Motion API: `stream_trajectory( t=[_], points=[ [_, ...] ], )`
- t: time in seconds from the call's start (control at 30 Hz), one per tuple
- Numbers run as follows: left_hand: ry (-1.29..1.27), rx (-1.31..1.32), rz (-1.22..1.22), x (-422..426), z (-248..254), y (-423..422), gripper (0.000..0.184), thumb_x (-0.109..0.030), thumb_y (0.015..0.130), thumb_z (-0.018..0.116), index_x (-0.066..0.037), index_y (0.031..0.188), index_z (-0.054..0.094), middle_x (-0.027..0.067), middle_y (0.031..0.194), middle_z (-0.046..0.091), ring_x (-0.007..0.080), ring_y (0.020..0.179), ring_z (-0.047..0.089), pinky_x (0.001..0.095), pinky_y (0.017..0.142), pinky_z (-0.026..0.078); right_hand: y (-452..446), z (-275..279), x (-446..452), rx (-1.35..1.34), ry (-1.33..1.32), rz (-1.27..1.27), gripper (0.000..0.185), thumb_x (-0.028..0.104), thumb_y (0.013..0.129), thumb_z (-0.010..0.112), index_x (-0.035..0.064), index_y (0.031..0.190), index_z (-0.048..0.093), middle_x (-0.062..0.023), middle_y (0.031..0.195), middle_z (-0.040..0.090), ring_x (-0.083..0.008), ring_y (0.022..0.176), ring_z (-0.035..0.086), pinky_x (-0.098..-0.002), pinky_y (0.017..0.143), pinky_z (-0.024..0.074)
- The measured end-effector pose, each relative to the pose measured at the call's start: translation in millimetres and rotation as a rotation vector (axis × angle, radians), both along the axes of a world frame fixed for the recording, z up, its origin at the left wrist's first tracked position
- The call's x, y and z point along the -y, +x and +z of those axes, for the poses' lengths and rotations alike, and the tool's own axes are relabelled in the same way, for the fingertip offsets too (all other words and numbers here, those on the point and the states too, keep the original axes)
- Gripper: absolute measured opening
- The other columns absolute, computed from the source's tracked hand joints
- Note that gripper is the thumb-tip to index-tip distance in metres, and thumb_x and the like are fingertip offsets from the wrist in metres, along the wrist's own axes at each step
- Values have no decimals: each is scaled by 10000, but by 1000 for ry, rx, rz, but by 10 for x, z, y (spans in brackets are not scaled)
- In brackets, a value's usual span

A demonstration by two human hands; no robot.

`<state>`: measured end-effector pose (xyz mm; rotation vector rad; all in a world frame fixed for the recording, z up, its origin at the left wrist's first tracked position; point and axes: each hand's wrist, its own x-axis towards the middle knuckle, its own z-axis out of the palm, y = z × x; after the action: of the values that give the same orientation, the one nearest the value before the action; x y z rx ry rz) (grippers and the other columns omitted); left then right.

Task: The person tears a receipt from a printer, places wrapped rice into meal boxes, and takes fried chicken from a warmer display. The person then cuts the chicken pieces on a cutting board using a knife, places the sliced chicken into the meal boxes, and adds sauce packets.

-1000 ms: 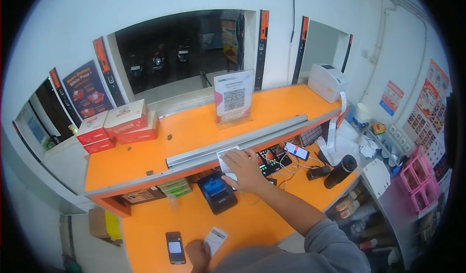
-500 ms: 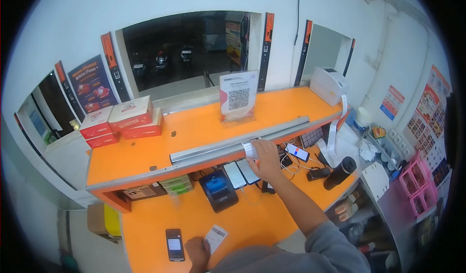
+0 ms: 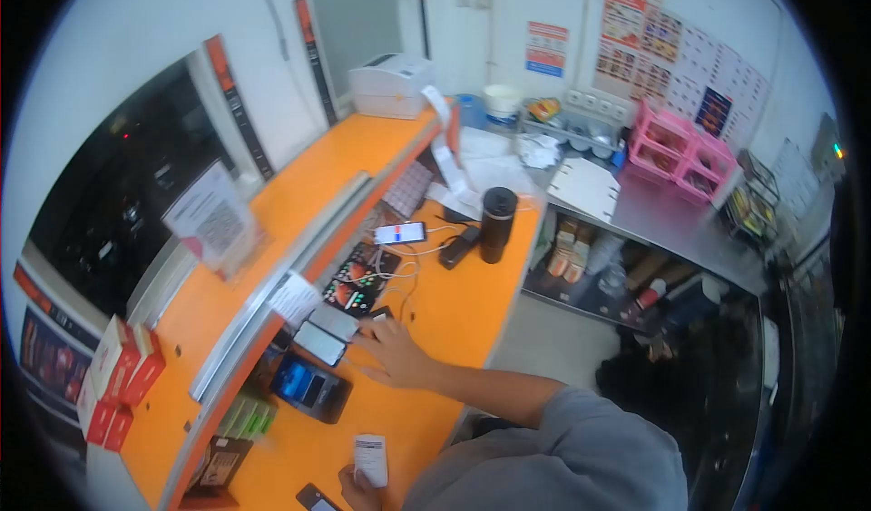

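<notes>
My right hand (image 3: pixel 392 349) is just right of two phones (image 3: pixel 319 343) that lie side by side on the orange desk, its fingers apart and nothing seen in them. A white paper slip (image 3: pixel 293 299) now rests by the metal rail above the phones. Near the bottom, my left hand (image 3: pixel 358 491) holds a small printed receipt (image 3: pixel 370 459) at its lower edge. Beside it lies a dark phone (image 3: pixel 318 498), partly cut off by the frame. A black receipt printer (image 3: pixel 311 388) stands between the two hands, to the left.
A tablet (image 3: pixel 360 278) with cables, a lit phone (image 3: pixel 400 232) and a black tumbler (image 3: pixel 497 225) are on the desk. A white label printer (image 3: pixel 392 85) and a QR stand (image 3: pixel 214 221) stand on the upper shelf. Pink racks (image 3: pixel 680 152) are at the right.
The view has swung to the right. My right hand has let go of the white slip, which stays at the rail, and has come down beside the phones. My left hand stays with the receipt.
</notes>
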<state>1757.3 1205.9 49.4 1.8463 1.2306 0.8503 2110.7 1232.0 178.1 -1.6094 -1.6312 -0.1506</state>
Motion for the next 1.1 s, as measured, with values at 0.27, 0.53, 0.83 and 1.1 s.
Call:
stream_trajectory(
  t=[0.27, 0.53, 0.83, 1.1],
  points=[
    [-406, 229, -410, 234, 482, 1188, 154, -97, 1087, 554, -29, 1225, 553, 108, 1093, 666, 125, 828, 618, 268, 659, 515, -310, -683, 2173, -1177, -663, 120, 442, 296, 1048, 682, -20, 1348, 613, -168, 1286, 694, -262, 1146, 669, -404, 987, 539],
    [-592, -17, -1068, 1677, 708, 2050, 191, -66, 1063, 569, 1, 1240, 548, 124, 1048, 695, 139, 801, 640, 276, 659, 510, -307, -902, 3801, -1115, -92, -497, 390, 236, 1034, 668, -1, 1341, 628, -183, 1164, 755, -300, 999, 735, -441, 901, 570],
    [-593, -258, -1787, 3939, -356, 2383, 290, -79, 1072, 601, 18, 1344, 573, 114, 1074, 720, 170, 1004, 694, 307, 898, 550, -1199, -990, 7825, -950, 125, -1364, 458, 104, 1027, 664, 8, 1441, 494, -181, 1280, 694, -268, 1223, 681, -397, 1015, 537],
    [-395, -781, -2266, 6232, 530, 2576, 351, -247, 1096, 606, -12, 1354, 651, 103, 1204, 745, 169, 1101, 687, 334, 982, 535, -2937, -424, 9565, -1011, 688, -1643, 503, -10, 1002, 660, -14, 1464, 460, -167, 1346, 657, -254, 1248, 667, -392, 1043, 551]
  ],
)
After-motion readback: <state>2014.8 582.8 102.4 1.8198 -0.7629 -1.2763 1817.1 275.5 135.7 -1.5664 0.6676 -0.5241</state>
